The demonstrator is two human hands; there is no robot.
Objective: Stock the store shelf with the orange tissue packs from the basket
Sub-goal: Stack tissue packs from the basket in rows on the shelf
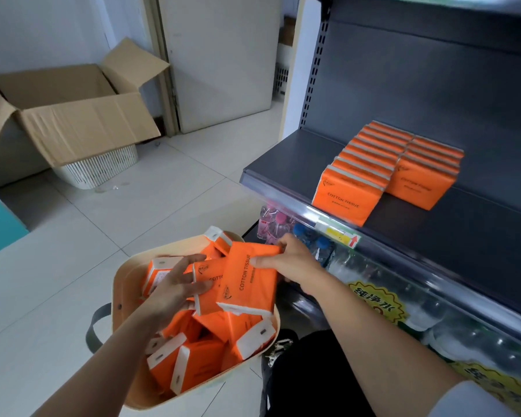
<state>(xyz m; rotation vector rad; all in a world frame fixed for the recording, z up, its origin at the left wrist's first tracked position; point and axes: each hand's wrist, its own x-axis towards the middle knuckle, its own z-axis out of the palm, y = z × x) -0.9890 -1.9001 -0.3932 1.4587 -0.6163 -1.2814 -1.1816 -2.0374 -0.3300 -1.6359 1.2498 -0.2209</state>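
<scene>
basket (pixel 121 291) — rim partly hidden | lower-shelf bottles (pixel 451 323) — blurred

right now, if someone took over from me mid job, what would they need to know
The left hand grips a lower pack inside the basket. The right hand pinches a raised pack just over it.
Done: two rows of packs stand on the shelf.
Left: shelve both held packs, then the loose packs in the basket.
</scene>
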